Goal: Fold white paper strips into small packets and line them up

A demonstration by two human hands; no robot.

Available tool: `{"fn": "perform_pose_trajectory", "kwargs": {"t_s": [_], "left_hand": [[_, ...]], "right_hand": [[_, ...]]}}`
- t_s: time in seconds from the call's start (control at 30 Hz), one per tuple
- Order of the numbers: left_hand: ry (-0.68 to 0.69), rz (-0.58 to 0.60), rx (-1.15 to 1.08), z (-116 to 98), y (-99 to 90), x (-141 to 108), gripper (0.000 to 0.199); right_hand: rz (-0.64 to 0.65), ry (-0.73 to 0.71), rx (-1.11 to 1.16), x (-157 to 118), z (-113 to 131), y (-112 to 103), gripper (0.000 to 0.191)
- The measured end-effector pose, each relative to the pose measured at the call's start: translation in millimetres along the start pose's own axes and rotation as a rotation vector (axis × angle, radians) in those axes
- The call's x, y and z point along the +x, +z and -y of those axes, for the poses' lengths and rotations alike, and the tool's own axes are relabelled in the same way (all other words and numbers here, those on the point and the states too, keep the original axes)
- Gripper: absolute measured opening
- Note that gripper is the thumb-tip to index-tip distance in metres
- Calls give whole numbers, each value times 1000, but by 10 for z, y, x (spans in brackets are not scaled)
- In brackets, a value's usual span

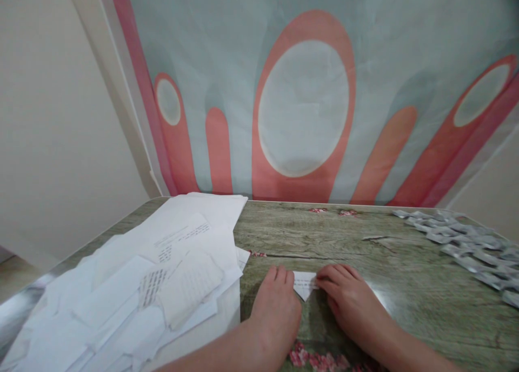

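A small white folded paper [305, 283] with printed lines lies on the wood-patterned table between both hands, its pointed corner toward me. My left hand [278, 301] presses on its left end with the fingers together. At the right end, my right hand [347, 295] pinches the paper between thumb and fingers. Both hands rest low over the table, and their fingertips partly cover the paper's ends.
A large heap of white paper sheets and scraps [162, 285] covers the table's left side. Several folded grey-white paper pieces [466, 242] lie in rows at the right. Behind the table [405, 274] hangs a grey and pink patterned sheet [381, 91].
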State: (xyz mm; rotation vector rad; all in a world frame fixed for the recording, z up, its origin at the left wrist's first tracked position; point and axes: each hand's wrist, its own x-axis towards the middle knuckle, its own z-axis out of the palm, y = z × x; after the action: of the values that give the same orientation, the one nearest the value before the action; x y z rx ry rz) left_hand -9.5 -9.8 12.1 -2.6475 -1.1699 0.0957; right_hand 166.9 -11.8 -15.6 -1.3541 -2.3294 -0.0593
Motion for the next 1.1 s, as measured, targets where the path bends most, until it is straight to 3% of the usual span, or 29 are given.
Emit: {"fn": "perform_pose_trajectory", "kwargs": {"t_s": [0.13, 0.3, 0.43, 0.63, 1.1], "left_hand": [[-26, 75, -2, 9, -34, 32, 17], [-50, 125, -124, 101, -179, 46, 17], [-155, 68, -322, 255, -222, 60, 19], [-218, 61, -650, 437, -16, 116, 32], [-201, 118, -935, 453, 240, 184, 35]], "right_hand": [[21, 127, 192, 57, -111, 39, 17], [72, 188, 256, 103, -107, 83, 14], [103, 239, 297, 98, -93, 74, 14], [107, 256, 364, 96, -123, 55, 14], [153, 271, 437, 63, -88, 39, 20]]}}
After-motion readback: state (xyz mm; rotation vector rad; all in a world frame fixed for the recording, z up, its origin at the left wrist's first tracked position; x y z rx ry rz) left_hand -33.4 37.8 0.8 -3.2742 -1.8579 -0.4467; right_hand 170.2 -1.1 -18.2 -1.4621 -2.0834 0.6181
